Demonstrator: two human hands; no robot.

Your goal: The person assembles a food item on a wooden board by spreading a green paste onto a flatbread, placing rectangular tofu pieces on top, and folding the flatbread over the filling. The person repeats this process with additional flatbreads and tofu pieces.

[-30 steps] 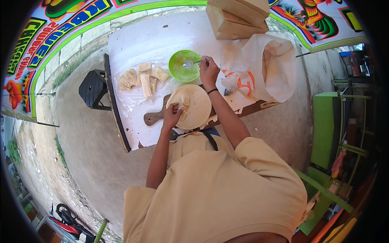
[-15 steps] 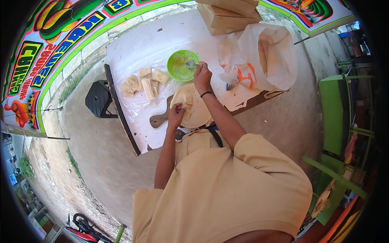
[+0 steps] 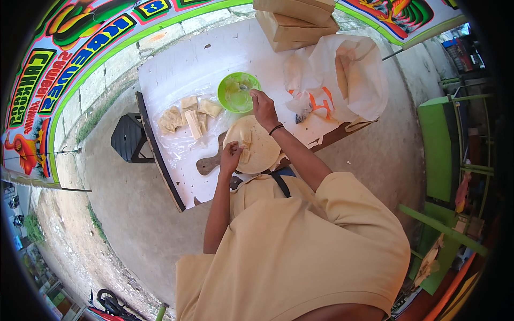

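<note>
A stack of round pale wrappers [image 3: 262, 147] lies on a wooden paddle board [image 3: 206, 165] close to my body. Some pale pieces of filling [image 3: 246, 140] sit on the top wrapper. My left hand [image 3: 230, 157] rests at the wrapper's left side, fingers pinched together; what is between them is too small to make out. My right hand [image 3: 264, 111] grips a spoon [image 3: 245, 87], whose head dips into a green bowl [image 3: 223, 97] holding a pale paste. Left of the bowl, several folded pale wraps [image 3: 194, 123] lie on clear plastic.
A white plastic bag [image 3: 369, 80] with brown contents stands at the table's right, beside a small clear packet [image 3: 303, 107]. Brown paper packs [image 3: 294, 27] are piled at the far edge. A black stool [image 3: 127, 138] stands left of the white table [image 3: 182, 59].
My right hand has moved slightly down and left relative to the bowl, with the spoon reaching inside it. The left hand stays by the wrapper. The whole view has shifted a little.
</note>
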